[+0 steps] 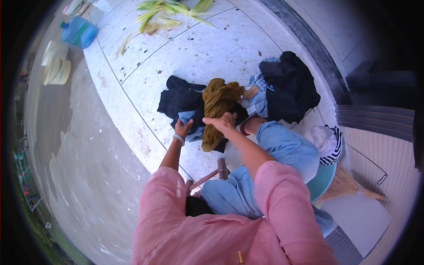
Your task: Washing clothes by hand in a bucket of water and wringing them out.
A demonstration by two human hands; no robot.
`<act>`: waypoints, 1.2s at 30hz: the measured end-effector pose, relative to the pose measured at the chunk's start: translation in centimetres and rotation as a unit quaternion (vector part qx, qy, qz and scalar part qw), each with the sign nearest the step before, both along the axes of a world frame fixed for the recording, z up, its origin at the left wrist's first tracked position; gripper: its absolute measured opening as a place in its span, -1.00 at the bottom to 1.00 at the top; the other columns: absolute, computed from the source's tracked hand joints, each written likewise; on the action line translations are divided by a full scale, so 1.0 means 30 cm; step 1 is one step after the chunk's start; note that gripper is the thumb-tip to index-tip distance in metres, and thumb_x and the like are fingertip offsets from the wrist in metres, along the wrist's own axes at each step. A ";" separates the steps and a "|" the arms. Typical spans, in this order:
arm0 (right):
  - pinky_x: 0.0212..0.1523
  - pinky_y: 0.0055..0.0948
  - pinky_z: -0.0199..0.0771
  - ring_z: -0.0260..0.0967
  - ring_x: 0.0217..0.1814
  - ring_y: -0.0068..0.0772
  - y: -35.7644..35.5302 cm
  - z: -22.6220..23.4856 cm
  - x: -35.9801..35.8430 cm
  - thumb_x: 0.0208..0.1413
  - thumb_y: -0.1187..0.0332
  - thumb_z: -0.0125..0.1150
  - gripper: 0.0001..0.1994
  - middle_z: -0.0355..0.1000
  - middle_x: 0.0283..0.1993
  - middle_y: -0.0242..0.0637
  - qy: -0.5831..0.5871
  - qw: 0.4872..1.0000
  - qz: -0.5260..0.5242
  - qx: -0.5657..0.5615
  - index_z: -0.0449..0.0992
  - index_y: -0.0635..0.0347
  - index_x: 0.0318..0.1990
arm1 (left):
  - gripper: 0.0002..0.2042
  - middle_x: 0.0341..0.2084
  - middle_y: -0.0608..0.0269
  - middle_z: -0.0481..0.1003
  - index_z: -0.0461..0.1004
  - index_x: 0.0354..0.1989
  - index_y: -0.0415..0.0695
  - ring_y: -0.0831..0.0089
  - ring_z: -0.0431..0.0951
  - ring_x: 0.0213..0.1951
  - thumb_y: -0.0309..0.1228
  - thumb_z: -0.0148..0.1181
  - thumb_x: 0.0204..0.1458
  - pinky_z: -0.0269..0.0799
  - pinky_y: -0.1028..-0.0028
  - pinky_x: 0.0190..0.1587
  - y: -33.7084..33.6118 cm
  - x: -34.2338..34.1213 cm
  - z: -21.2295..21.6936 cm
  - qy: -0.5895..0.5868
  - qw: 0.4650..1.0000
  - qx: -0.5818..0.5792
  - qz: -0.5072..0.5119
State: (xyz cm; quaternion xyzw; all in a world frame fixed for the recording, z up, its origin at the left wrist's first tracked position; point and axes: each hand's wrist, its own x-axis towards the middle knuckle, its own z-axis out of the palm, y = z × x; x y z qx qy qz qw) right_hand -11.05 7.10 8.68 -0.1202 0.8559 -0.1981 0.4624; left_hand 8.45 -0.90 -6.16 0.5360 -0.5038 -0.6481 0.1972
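Observation:
A pile of clothes lies on the speckled floor in front of me. At its left are dark garments, nearly black. Against their lower edge, my left hand has its fingers closed on a light blue cloth. An olive-brown garment lies bunched in the middle, running from the pile toward me. My right hand grips it partway down, thumb pointing left; some fingers are hidden. To the right, a black garment partly covers a light blue checked cloth.
At my right, a teal basin holds white and striped cloth. Beside it lie a straw broom and a white board. Green corn husks are scattered at the far side. A blue water jug and white bucket stand far left.

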 end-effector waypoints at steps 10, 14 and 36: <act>0.26 -0.13 0.14 0.00 0.33 0.10 -0.023 -0.077 -0.099 -0.44 0.01 0.42 -0.14 -0.06 0.33 0.13 -0.035 0.995 0.083 0.033 0.32 0.26 0.11 | -0.68 -0.22 0.31 0.47 0.35 -0.04 -0.25 0.55 0.44 -0.19 -0.52 0.11 -0.01 0.35 0.56 -0.13 0.103 -0.110 0.231 0.124 0.990 0.027 -0.065; 0.12 -0.25 0.34 0.31 0.13 -0.02 -0.004 -0.043 -0.144 -0.41 0.09 0.37 -0.35 0.33 0.09 0.07 -0.051 0.997 0.050 -0.006 0.47 0.28 -0.07 | -0.68 -0.27 0.30 0.49 0.37 -0.06 -0.27 0.58 0.46 -0.30 -0.56 0.06 -0.06 0.40 0.55 -0.20 0.093 -0.127 0.328 0.112 0.990 0.013 -0.081; -0.10 -0.23 0.43 0.41 -0.17 -0.27 0.117 0.212 -0.164 -0.25 0.39 0.36 -0.57 0.44 -0.21 -0.20 -0.429 0.834 -0.169 -0.305 0.44 0.20 -0.13 | -0.70 -0.36 0.18 0.52 0.46 -0.22 -0.28 0.45 0.51 -0.38 -0.57 0.07 -0.22 0.45 0.48 -0.20 -0.028 -0.132 0.992 0.180 0.979 0.049 -0.087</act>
